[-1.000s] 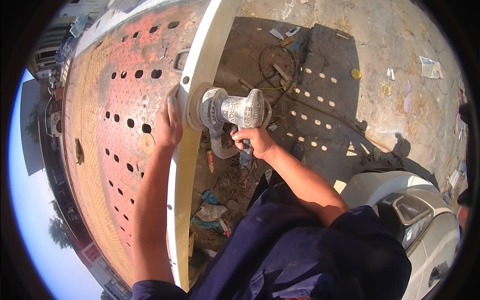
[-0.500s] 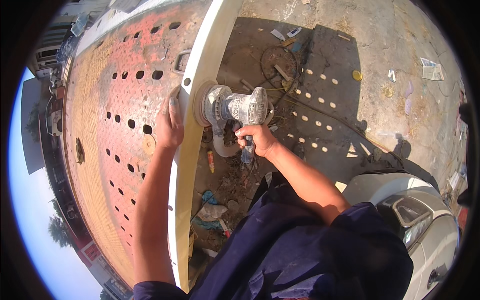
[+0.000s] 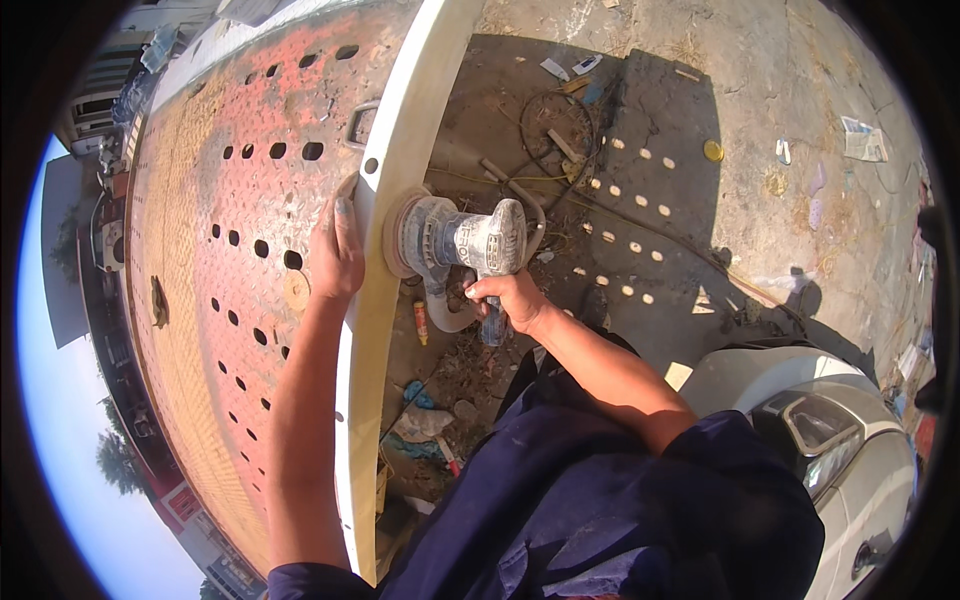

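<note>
A long white beam (image 3: 403, 110) with holes and a cream side face runs upright through the view, along a red perforated metal plate (image 3: 255, 200). My left hand (image 3: 340, 250) lies along the beam's left edge, fingers pressed together and gripping it, tips partly hidden. My right hand (image 3: 505, 300) is closed round the handle of a dusty power sander (image 3: 460, 237), whose round pad is against the beam's right side. A pale hose bends down below the sander's body, partly behind my hand.
Cables (image 3: 680, 240), scraps of debris and an orange-labelled tube (image 3: 420, 320) lie on the concrete ground (image 3: 800, 80). A silver vehicle (image 3: 840, 470) stands at lower right. A brown rag (image 3: 157, 300) rests on the plate's tan part. Buildings and trees show at far left.
The sander and my right hand have shifted down along the beam by a short way, after a slight move up half a second ago. My left hand stays in place.
</note>
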### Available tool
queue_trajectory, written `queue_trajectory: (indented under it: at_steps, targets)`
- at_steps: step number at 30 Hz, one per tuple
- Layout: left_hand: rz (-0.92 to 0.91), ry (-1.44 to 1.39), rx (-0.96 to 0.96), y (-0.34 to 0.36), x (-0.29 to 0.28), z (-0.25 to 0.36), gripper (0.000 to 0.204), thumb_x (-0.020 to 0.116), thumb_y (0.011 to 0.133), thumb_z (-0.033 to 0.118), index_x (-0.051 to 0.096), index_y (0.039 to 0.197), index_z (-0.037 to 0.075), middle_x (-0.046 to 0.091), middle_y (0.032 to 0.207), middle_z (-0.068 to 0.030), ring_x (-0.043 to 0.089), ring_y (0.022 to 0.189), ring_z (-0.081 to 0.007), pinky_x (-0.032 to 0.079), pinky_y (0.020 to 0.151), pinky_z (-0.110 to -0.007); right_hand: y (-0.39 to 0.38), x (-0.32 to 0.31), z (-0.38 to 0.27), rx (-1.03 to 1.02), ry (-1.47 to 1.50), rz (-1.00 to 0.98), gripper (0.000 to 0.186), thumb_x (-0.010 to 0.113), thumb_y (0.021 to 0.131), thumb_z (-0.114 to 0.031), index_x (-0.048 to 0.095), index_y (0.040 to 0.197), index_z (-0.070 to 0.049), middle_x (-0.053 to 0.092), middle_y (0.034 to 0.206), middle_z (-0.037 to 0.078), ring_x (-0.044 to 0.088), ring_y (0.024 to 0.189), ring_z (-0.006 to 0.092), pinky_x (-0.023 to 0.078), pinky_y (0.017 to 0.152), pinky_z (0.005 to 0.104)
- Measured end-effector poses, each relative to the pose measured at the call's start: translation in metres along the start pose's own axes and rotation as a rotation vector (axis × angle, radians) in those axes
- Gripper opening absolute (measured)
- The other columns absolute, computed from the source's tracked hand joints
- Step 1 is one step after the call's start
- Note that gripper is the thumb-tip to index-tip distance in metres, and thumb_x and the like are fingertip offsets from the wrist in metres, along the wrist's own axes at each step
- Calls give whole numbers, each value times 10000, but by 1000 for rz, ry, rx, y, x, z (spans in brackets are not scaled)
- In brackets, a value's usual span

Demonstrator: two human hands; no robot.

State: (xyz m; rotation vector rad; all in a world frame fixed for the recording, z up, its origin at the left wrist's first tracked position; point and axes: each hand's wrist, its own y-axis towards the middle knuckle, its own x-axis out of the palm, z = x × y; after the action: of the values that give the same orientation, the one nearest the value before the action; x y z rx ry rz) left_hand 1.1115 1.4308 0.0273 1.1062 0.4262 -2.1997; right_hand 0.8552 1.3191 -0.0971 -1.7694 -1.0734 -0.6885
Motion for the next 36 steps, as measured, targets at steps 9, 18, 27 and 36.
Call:
queue_trajectory:
  at_steps: [9,18,27,36]
  targets:
    - [3,14,23,1,1,1,543,342,1201,321,621,1455,-70,683,1404,-294,637,1348,-424,444,1194,-432,10,1,-10,-20,45,-23,234,745,824,-25,717,1051,24,693,848,100,632,622,185,520,583,338]
    - [27,-153,79,-1,3,4,578,291,1212,335,616,1463,-71,674,1440,-282,632,1371,-389,436,1201,-422,5,4,-10,-22,13,-72,256,748,827,-23,712,1077,11,710,885,95,641,626,179,532,590,345]
    - [69,-244,127,-3,5,-3,599,240,1220,362,565,1525,-38,709,1408,-215,668,1309,-314,466,1179,-425,-11,16,1,-28,-29,-75,253,734,825,-10,714,1077,8,708,916,90,634,623,176,519,592,326]
    - [-19,-360,102,1,-1,-2,696,204,1218,478,489,1577,-46,634,1511,-241,603,1411,-303,413,1240,-422,-3,21,-28,-25,-56,-34,164,726,842,-7,688,998,27,643,757,78,611,563,168,528,566,364]
